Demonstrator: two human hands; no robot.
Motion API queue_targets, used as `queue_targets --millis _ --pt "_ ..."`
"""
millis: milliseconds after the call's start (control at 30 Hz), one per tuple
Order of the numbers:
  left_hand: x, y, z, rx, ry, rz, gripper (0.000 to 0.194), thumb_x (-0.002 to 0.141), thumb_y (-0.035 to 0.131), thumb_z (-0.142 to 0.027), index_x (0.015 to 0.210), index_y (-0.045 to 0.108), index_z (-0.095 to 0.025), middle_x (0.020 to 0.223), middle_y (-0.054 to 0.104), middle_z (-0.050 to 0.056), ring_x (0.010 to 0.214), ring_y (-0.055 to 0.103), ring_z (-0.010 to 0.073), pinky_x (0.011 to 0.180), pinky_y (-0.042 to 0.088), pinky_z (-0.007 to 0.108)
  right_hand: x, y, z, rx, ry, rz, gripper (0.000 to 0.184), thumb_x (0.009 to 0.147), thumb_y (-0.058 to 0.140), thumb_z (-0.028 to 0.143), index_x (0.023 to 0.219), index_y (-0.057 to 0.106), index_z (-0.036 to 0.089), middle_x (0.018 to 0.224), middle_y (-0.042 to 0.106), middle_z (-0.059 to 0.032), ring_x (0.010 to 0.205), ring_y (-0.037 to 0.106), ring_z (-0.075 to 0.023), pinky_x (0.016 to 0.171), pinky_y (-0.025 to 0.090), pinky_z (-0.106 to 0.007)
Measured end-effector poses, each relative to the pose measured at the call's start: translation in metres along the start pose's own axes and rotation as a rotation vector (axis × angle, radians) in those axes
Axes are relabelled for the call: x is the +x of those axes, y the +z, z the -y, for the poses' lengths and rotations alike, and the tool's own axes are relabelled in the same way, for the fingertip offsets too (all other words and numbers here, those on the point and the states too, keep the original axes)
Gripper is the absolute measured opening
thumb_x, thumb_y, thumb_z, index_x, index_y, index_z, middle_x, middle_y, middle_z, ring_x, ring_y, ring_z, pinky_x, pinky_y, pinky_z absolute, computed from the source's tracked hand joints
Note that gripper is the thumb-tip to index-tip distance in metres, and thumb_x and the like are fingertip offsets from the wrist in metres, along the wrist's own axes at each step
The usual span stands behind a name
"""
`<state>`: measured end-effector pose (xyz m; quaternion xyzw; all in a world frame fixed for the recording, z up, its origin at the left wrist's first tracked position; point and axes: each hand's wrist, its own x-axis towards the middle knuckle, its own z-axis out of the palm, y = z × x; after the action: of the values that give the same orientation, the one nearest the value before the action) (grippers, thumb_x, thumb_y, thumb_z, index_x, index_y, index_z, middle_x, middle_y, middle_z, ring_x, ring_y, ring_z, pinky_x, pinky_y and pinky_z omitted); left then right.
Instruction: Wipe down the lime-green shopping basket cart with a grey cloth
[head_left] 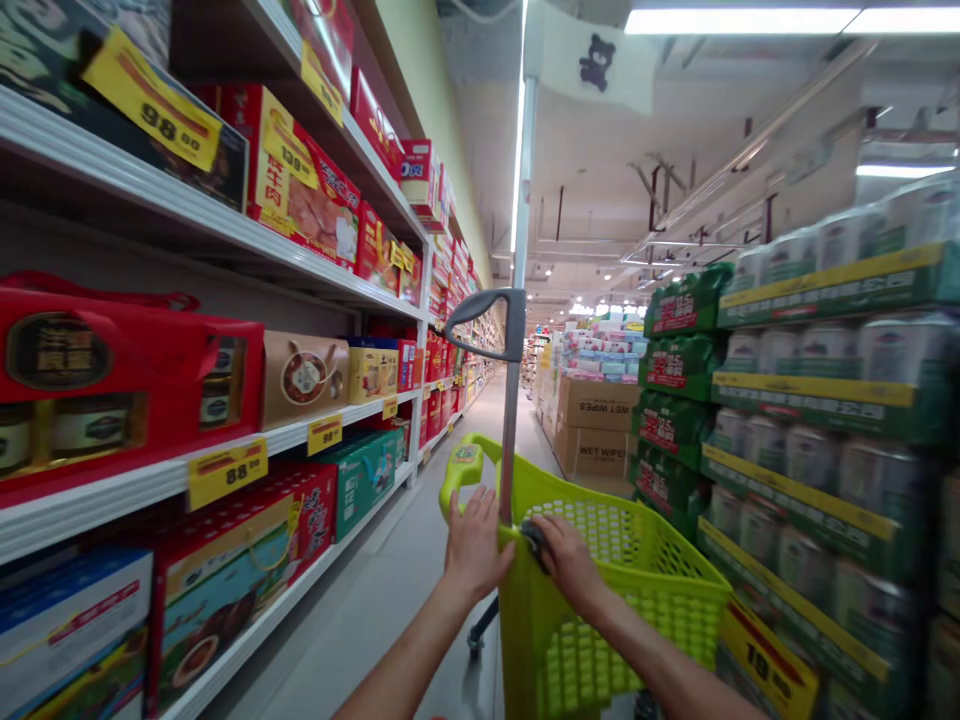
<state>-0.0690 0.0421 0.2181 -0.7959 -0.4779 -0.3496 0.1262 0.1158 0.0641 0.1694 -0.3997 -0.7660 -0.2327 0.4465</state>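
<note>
1. shelving. a shelving run point(75, 145) lines the left side of the aisle and carries boxed goods.

2. stock stack. a stack of canned drinks point(817, 390) stands to the right, near the trolley's basket side.

3. trolley. the green trolley point(667, 590) is positioned directly in front of the person, in the aisle between the shelving run and the stack. no goods can be made out in the visible part of its basket.

4. pole. a metal pole point(519, 220) rises nearly upright at the near end of the trolley, between the two hands.

5. loop handle. a grey loop handle point(514, 325) is fitted partway up the pole, above both hands and touched by neither.

6. left hand. the left hand point(476, 545) lies over the trolley's near end, left of the pole base. its fingers are extended forward with the thumb spread towards the pole; whether they grip underneath cannot be told.

7. right hand. the right hand point(562, 555) is on the other side of the pole base, fingers curled around a dark knob point(535, 543).

8. step in hand. judged from the two-handed hold, the trolley is being steadied or steered. any further movement calls for even pressure from both hands and side clearance from the stack.
</note>
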Motion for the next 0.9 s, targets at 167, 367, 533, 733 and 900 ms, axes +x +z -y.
queue_targets --millis 167,367,533,733,900 --pt "0.001 -0.004 0.000 0.058 -0.084 -0.042 0.064 0.074 0.047 -0.037 0.130 0.039 -0.008 0.140 0.036 0.015 0.133 0.023 0.0295 0.109 0.011 0.053 0.097 -0.036 0.044 -0.195 -0.451 -0.197 0.031 0.082 0.045 0.013 0.110 0.057 0.020 0.111 0.058 -0.0095 0.104 0.052 -0.0211 0.089 0.041 -0.038" --pt "-0.003 -0.005 -0.009 0.055 -0.039 0.079 0.074 0.073 0.050 -0.044 0.132 0.035 -0.003 0.140 0.034 0.018 0.132 0.025 0.0287 0.110 0.017 0.045 0.183 -0.079 0.028 -0.487 -0.857 -0.108 0.025 0.085 0.041 0.010 0.102 0.058 0.015 0.121 0.055 -0.0088 0.125 0.035 -0.0240 0.104 0.024 -0.049" --pt "-0.007 -0.003 -0.016 0.094 -0.014 0.102 0.073 0.074 0.050 -0.041 0.132 0.032 -0.002 0.137 0.038 0.020 0.129 0.032 0.0284 0.109 0.020 0.043 0.222 -0.102 0.013 -0.431 -0.683 -0.078 0.030 0.084 0.044 0.011 0.112 0.054 0.016 0.130 0.047 -0.0097 0.130 0.028 -0.0243 0.105 0.023 -0.050" --pt "-0.013 0.002 -0.016 0.161 0.066 0.027 0.068 0.077 0.047 -0.042 0.130 0.035 -0.002 0.134 0.042 0.020 0.128 0.033 0.0287 0.109 0.017 0.047 0.143 -0.061 0.018 -0.411 -0.757 0.104 0.026 0.084 0.047 0.015 0.108 0.058 0.013 0.122 0.054 -0.0118 0.122 0.040 -0.0243 0.102 0.032 -0.046" --pt "-0.018 0.003 -0.020 0.206 0.123 0.023 0.064 0.078 0.046 -0.041 0.127 0.040 0.000 0.133 0.044 0.021 0.129 0.032 0.0290 0.109 0.011 0.050 0.103 -0.040 0.024 -0.438 -0.840 0.185 0.022 0.083 0.048 0.018 0.100 0.061 0.012 0.108 0.059 -0.0109 0.109 0.049 -0.0231 0.100 0.034 -0.043"
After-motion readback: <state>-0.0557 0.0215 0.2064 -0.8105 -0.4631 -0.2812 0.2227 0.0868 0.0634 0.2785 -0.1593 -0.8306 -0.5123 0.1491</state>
